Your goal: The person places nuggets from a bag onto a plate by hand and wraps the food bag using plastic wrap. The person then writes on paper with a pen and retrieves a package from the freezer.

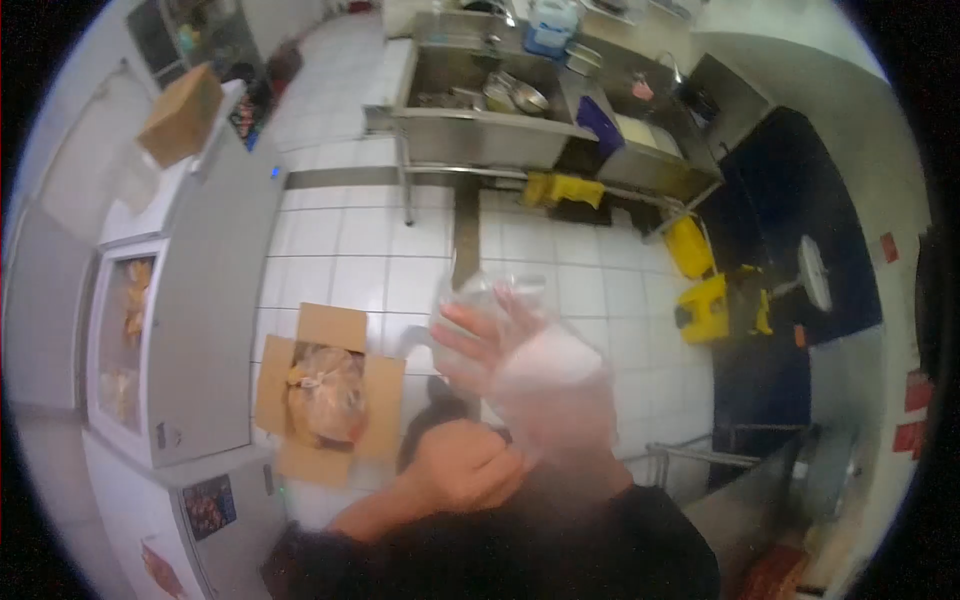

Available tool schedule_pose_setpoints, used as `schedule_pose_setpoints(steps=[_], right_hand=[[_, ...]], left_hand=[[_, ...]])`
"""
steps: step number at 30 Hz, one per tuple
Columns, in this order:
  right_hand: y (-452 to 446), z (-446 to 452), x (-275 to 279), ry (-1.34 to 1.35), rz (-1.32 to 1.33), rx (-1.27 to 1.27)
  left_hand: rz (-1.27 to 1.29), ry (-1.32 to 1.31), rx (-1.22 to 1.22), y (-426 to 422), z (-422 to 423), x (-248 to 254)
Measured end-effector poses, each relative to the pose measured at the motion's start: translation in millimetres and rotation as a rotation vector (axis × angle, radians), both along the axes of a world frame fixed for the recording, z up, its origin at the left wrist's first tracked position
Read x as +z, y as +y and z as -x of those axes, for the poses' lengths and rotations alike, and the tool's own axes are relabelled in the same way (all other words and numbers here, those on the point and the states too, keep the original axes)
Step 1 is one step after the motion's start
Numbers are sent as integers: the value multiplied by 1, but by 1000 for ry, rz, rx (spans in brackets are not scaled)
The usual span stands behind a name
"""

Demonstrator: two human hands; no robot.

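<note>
My right hand point(525, 350) is raised at the middle of the view, inside a loose clear plastic glove point(522, 283). Its fingers are spread and point up and to the left. A whitish patch covers part of the hand, and I cannot tell whether it is glare or material. Low beside the right wrist, my left hand point(470, 465) is closed in a fist, apparently pinching the glove's cuff, though its fingertips are hidden. Below and left on the tiled floor stands an open cardboard box point(332, 325) holding a clear plastic bag point(330, 395) of something brownish.
A steel sink unit point(480, 138) stands ahead, with metal bowls point(515, 95) in one basin. White freezers point(205, 310) line the left side, with a carton point(180, 115) on top. A yellow bucket point(705, 308) stands at right, near a metal rack point(700, 455).
</note>
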State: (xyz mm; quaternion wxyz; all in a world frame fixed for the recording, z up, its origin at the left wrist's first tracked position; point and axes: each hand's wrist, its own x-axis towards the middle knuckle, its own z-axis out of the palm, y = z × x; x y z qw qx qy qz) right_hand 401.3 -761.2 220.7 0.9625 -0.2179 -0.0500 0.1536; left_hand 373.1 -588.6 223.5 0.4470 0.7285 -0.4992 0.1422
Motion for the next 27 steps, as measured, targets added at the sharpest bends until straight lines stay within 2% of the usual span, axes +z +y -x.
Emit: schedule_pose_setpoints(steps=[4,6,8,9,11,12,14,17,19,21,23,25,27], right_hand=[[-6,-65,35,97,94,-77],[-17,-108,36,78,90,-68],[-30,-162,32,55,83,-50],[-33,-192,29,53,75,-39],[-37,-258,18,57,70,-14],[-38,-292,11,63,61,-6],[-34,-363,-2,100,24,5],[-9,-479,-21,185,-5,0],[12,-555,-43,261,50,-26],[40,-622,-92,289,237,-36],[60,-669,-173,66,658,39],[86,-715,-218,-199,1059,91],[120,-758,-237,272,860,341]], left_hand=[[19,-47,-87,7,-112,65],[44,-16,-83,1,-156,71],[65,-91,156,0,-190,66],[51,-93,173,-14,-223,68],[546,-155,139,-46,-296,62],[529,-158,172,-37,-325,53],[7,-185,82,-10,-377,39],[-233,104,231,-6,-458,13],[-205,217,415,-14,-512,-14],[-190,243,525,-2,-568,-50],[-174,414,670,15,-612,-80],[-204,463,739,38,-653,-100],[-233,511,799,68,-699,-119]])
